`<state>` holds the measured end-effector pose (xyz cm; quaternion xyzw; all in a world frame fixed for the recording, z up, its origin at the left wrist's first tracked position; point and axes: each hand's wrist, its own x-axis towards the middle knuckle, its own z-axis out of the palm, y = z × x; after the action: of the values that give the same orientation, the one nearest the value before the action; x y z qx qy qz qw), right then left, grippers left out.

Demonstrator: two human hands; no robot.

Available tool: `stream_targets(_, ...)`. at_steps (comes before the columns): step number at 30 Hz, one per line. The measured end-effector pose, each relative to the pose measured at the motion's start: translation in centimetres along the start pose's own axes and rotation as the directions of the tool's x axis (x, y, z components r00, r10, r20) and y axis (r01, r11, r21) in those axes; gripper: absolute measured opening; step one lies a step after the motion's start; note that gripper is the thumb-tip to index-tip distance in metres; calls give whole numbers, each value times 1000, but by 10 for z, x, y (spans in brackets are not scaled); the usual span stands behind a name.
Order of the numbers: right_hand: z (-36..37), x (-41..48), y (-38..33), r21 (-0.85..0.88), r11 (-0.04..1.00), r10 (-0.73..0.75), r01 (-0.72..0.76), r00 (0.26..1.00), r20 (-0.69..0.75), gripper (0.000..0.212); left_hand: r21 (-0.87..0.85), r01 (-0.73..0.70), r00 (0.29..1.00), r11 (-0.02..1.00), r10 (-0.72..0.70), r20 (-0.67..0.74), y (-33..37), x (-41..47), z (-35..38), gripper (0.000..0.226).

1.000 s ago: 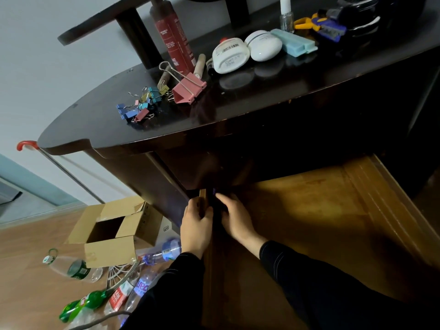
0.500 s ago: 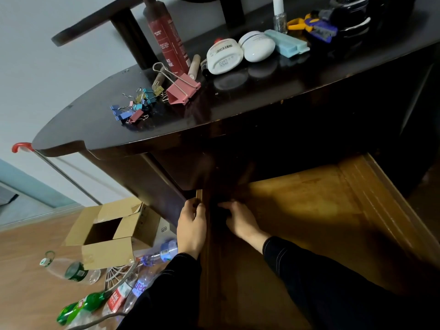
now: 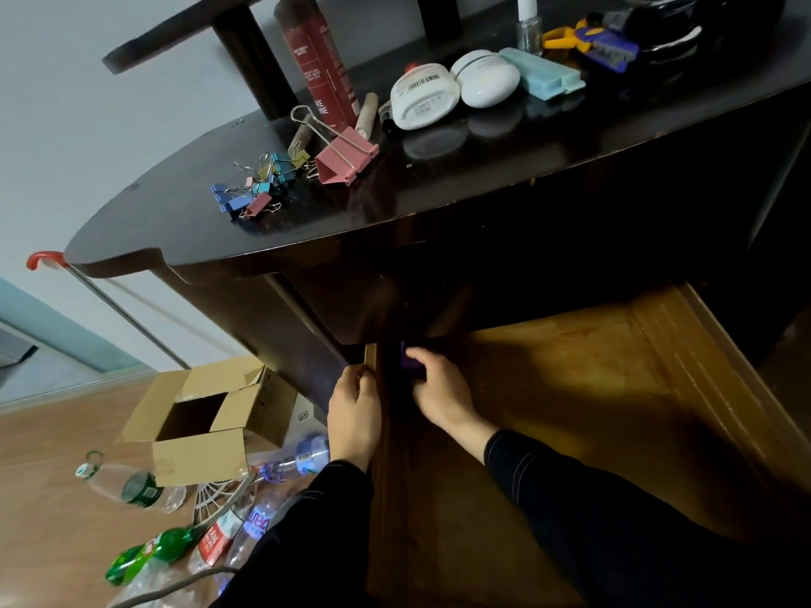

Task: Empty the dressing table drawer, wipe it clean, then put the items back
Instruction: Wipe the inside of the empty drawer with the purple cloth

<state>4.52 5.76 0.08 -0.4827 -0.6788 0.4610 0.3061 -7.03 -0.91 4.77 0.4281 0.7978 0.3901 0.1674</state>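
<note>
We see a dark glossy worktop (image 3: 439, 186) carrying small coloured binder clips (image 3: 254, 186), a large pink clip (image 3: 344, 158), a red bottle (image 3: 318, 63), two white jars (image 3: 452, 89) and a pale blue case (image 3: 544, 74)

- A pale grey wall (image 3: 109, 138) rises behind the dark glossy dressing table (image 3: 439, 204).
- Left of the table and below it lies a brown wooden floor (image 3: 48, 520).
- A teal band (image 3: 52, 331) skirts the wall left of the table.
- Light gleams softly off the table top.
</note>
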Motion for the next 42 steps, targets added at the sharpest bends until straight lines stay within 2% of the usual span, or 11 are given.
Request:
stream_targets(2,7,-4,-9,44,993,-102,106,991,-85,55,-2,2,1000,1000,-2,-8,1,0,0,15)
stream_targets(4,15,-12,-4,-32,983,-183,182,983,-28,57,0,6,1000,1000,-6,-13,3,-1,0,15)
stream_targets(8,3,-9,18,-180,983,-9,41,984,175,64,8,1,1000,1000,-1,-6,2,-1,-1,16)
stream_targets(12,5,-4,0,-34,999,-39,39,999,-10,59,1,-1,1000,1000,1,-9,3,-1,-1,16)
stream_targets(15,16,-8,-3,-8,991,-130,130,991,-1,60,-2,11,1000,1000,-11,-13,4,-1,-1,15)
stream_targets(21,8,10,6,-120,988,119,-99,978,172,61,38,7,1000,999,-6,-17,6,-1,-1,16)
stream_targets(24,5,3,8,-68,989,142,-129,961,235,63,36,6,1000,999,-6,-11,5,-2,-2,16)
stream_targets(28,3,-14,20,-9,991,131,-137,927,352,39,39,10,1000,999,-9,-14,5,-2,-2,16)
stream_targets(31,-4,-4,19,104,961,210,-256,922,326,46,29,-1,1000,1000,2,-12,4,-2,-1,16)
stream_targets(35,-4,0,13,168,949,211,-265,936,283,60,16,-1,1000,1000,1,-13,2,-1,-1,16)
stream_targets(42,-14,-14,18,167,918,261,-360,866,427,26,-1,12,1000,1000,-12,0,1,-1,-1,17)
